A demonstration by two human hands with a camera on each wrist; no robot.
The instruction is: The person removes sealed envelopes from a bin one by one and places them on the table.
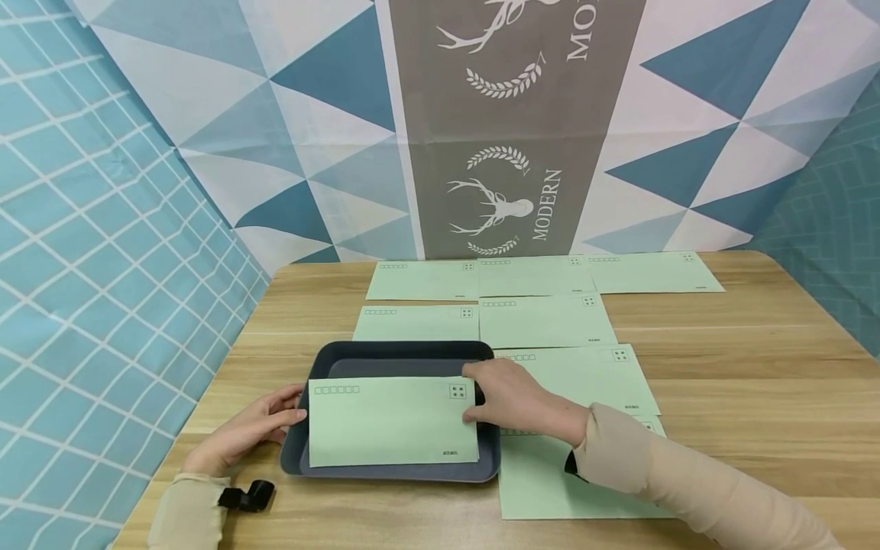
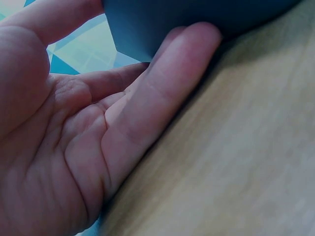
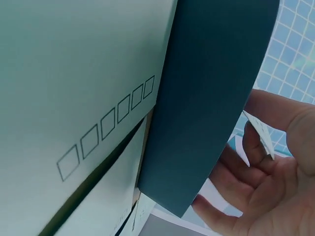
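Note:
A dark grey tray (image 1: 406,368) sits on the wooden table in front of the person. My left hand (image 1: 250,428) holds its left side; in the left wrist view, the thumb and fingers (image 2: 162,88) meet the tray's outer wall just above the tabletop. A pale green envelope (image 1: 385,424), printed with a row of small boxes and a stamp square, lies over the tray's opening. At its right edge, my right hand (image 1: 512,397) pinches it between thumb and fingers. The right wrist view shows pale paper edges (image 3: 266,135) between those fingers, beyond the tray wall.
Several more green envelopes lie in rows behind and to the right of the tray, such as one at the back right (image 1: 653,273) and one under the right forearm (image 1: 571,489). Bare wood (image 1: 763,397) extends at right. A patterned wall covering (image 1: 495,130) stands behind.

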